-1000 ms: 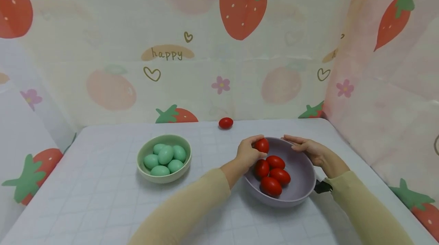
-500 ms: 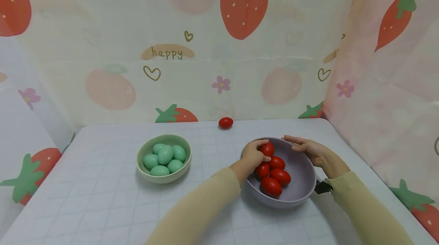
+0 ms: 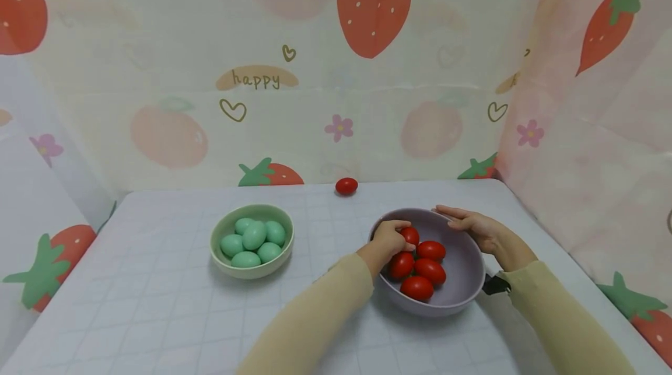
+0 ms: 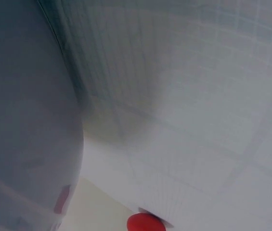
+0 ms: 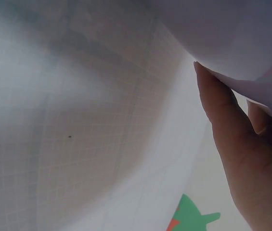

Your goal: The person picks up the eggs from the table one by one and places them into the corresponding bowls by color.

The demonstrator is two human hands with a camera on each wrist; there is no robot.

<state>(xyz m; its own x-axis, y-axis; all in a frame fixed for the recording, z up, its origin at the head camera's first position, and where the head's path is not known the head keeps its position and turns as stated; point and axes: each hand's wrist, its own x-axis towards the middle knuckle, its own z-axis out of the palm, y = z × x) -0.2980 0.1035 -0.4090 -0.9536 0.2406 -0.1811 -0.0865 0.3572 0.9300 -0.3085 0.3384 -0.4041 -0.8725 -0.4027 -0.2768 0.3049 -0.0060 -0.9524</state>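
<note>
A purple bowl (image 3: pixel 462 281) stands right of centre on the table, with several glossy red eggs (image 3: pixel 430 272) inside. My left hand (image 3: pixel 387 242) reaches over its left rim and holds a red egg (image 3: pixel 410 237) among the others; the fingers partly cover that egg. With the thumb over the far-right rim and the fingers along the outer wall, my right hand (image 3: pixel 484 231) holds the bowl. The right wrist view shows these fingers (image 5: pixel 222 103) against the outer wall. In the left wrist view the bowl's side (image 4: pixel 25 120) shows, but not the hand.
To the left stands a light green bowl (image 3: pixel 252 273) with several pale green eggs (image 3: pixel 254 235). One lone red egg (image 3: pixel 346 186) lies at the table's back edge. Strawberry-printed cloth (image 3: pixel 294 31) hangs behind and at the sides of the white checked table (image 3: pixel 173 316).
My left hand has moved right and lower into the purple bowl with its red egg. A neighbouring red egg has shifted slightly right. The right hand keeps its place on the bowl.
</note>
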